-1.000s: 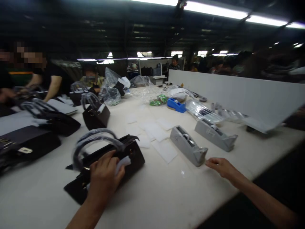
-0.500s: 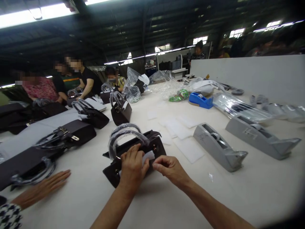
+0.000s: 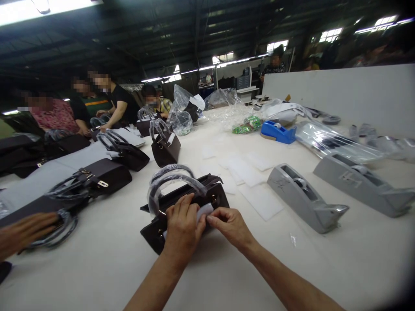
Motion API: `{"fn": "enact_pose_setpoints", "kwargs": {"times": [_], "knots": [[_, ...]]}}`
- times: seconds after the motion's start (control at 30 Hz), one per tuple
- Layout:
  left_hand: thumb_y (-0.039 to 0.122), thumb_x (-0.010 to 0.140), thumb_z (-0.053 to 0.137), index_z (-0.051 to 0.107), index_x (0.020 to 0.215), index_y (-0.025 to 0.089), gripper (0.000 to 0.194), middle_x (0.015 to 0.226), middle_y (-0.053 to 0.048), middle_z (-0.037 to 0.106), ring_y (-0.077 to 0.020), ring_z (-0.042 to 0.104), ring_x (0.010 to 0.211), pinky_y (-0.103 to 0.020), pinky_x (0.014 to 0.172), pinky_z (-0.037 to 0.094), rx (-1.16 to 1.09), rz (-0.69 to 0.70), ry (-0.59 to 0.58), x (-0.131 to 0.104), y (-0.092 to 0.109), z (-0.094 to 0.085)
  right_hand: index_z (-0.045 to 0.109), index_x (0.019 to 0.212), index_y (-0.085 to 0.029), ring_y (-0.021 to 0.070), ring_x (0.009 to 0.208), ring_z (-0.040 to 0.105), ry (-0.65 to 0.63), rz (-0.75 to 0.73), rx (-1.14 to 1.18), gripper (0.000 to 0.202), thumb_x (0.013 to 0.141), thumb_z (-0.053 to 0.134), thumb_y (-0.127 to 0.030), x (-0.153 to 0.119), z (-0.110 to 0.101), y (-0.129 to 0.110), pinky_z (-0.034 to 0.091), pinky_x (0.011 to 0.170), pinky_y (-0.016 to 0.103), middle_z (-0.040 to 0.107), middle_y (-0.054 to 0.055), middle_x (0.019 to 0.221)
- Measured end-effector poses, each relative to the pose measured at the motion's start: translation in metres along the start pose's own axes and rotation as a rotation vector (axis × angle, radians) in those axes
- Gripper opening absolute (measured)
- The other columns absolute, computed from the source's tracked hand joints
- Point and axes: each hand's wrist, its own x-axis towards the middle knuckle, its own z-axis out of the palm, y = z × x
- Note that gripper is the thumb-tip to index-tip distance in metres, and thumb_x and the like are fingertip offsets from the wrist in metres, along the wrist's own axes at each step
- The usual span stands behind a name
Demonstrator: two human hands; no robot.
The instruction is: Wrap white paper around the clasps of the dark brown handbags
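A dark brown handbag (image 3: pixel 191 190) stands in front of me, its two handles (image 3: pixel 175 172) wrapped in clear plastic. My left hand (image 3: pixel 183 224) is closed over the bag's front, pressing a folded white foam sheet (image 3: pixel 205 211) against it; most of the sheet is under the fingers. At the sheet's right end, my right hand (image 3: pixel 228 222) has thumb and forefinger pinched together. Whatever is in that pinch is too small to make out.
Two grey tape dispensers (image 3: pixel 304 198) and a blue one (image 3: pixel 278 131) stand to the right. Loose white foam sheets (image 3: pixel 261 201) lie behind the bag. More dark handbags (image 3: pixel 106 177) fill the left, where a co-worker's hand (image 3: pixel 29 229) reaches in.
My right hand has moved slightly left and up, onto the foam sheet's end. My left hand keeps its hold. The co-worker's hand has moved left and up to the nearby bag's handles.
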Motion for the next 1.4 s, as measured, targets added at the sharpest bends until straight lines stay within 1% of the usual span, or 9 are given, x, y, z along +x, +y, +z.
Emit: {"fn": "enact_pose_setpoints", "kwargs": {"times": [0.23, 0.47, 0.57, 0.63, 0.83, 0.97, 1.13, 1.23, 1.4], "knots": [[0.021, 0.076, 0.053, 0.053, 0.084, 0.016, 0.009, 0.114, -0.015, 0.054, -0.0289, 0.049, 0.107, -0.043, 0.080, 0.040, -0.013, 0.016, -0.020, 0.003, 0.001, -0.003, 0.058, 0.059, -0.014, 0.0090, 0.053, 0.044, 0.067, 0.041, 0.027, 0.018, 0.069, 0.061, -0.028, 0.004, 0.005, 0.005, 0.035, 0.052, 0.021, 0.053, -0.003, 0.054], [0.021, 0.077, 0.050, 0.053, 0.085, 0.016, 0.011, 0.116, -0.015, 0.052, -0.0287, 0.047, 0.110, -0.043, 0.083, 0.039, -0.011, 0.015, -0.066, 0.002, 0.001, -0.007, 0.058, 0.057, -0.015, 0.0106, 0.052, 0.047, 0.069, 0.023, 0.045, 0.027, 0.072, 0.060, -0.038, 0.005, 0.007, 0.006, 0.037, 0.053, 0.023, 0.057, 0.000, 0.054], [0.021, 0.074, 0.051, 0.052, 0.085, 0.016, 0.012, 0.117, -0.014, 0.052, -0.0289, 0.045, 0.112, -0.044, 0.085, 0.037, -0.031, -0.018, -0.092, 0.004, 0.004, -0.009, 0.058, 0.056, -0.014, 0.0106, 0.052, 0.047, 0.118, 0.029, 0.038, 0.027, 0.072, 0.060, -0.037, 0.005, 0.010, 0.006, 0.037, 0.053, 0.023, 0.056, 0.000, 0.053], [0.025, 0.076, 0.051, 0.052, 0.082, 0.017, 0.010, 0.115, -0.012, 0.053, -0.0284, 0.045, 0.112, -0.044, 0.086, 0.036, -0.044, -0.070, -0.102, 0.006, 0.005, -0.010, 0.058, 0.056, -0.014, 0.0101, 0.051, 0.045, 0.137, 0.038, 0.041, 0.027, 0.072, 0.060, -0.036, 0.006, 0.011, 0.006, 0.035, 0.051, 0.023, 0.055, -0.001, 0.053], [0.033, 0.081, 0.050, 0.053, 0.074, 0.020, 0.015, 0.114, -0.007, 0.054, -0.0246, 0.047, 0.109, -0.042, 0.085, 0.036, -0.117, -0.191, -0.160, 0.014, 0.004, -0.011, 0.064, 0.070, -0.015, 0.0100, 0.057, 0.047, 0.068, 0.014, 0.106, 0.013, 0.070, 0.061, -0.028, 0.001, 0.004, 0.005, 0.036, 0.055, 0.022, 0.057, -0.002, 0.062], [0.035, 0.080, 0.051, 0.055, 0.073, 0.020, 0.016, 0.114, -0.007, 0.055, -0.0258, 0.047, 0.109, -0.044, 0.084, 0.036, -0.134, -0.210, -0.190, 0.018, 0.005, -0.014, 0.064, 0.081, -0.016, 0.0093, 0.055, 0.046, 0.068, 0.026, 0.197, 0.016, 0.069, 0.061, -0.026, -0.003, 0.002, 0.008, 0.035, 0.053, 0.021, 0.057, -0.003, 0.063], [0.036, 0.079, 0.052, 0.057, 0.072, 0.020, 0.017, 0.113, -0.007, 0.056, -0.0248, 0.048, 0.108, -0.043, 0.088, 0.035, -0.172, -0.211, -0.195, 0.020, 0.006, -0.015, 0.065, 0.079, -0.017, 0.0092, 0.058, 0.046, 0.081, -0.046, 0.255, 0.013, 0.071, 0.058, -0.024, -0.003, 0.006, 0.011, 0.037, 0.056, 0.021, 0.057, -0.002, 0.066], [0.036, 0.079, 0.052, 0.058, 0.076, 0.021, 0.016, 0.111, -0.006, 0.057, -0.0235, 0.049, 0.107, -0.042, 0.089, 0.036, -0.188, -0.213, -0.189, 0.021, 0.005, -0.014, 0.064, 0.075, -0.017, 0.0080, 0.054, 0.043, 0.091, -0.035, 0.337, 0.012, 0.070, 0.060, -0.026, -0.002, 0.010, 0.013, 0.035, 0.051, 0.020, 0.054, -0.003, 0.062], [0.037, 0.078, 0.053, 0.058, 0.072, 0.020, 0.019, 0.111, -0.008, 0.056, -0.0254, 0.049, 0.106, -0.044, 0.088, 0.036, -0.156, -0.232, -0.206, 0.024, 0.007, -0.014, 0.061, 0.079, -0.016, 0.0047, 0.042, 0.035, 0.186, 0.094, 0.478, 0.019, 0.066, 0.062, -0.029, -0.001, 0.023, 0.017, 0.028, 0.038, 0.017, 0.046, -0.006, 0.053]]}}
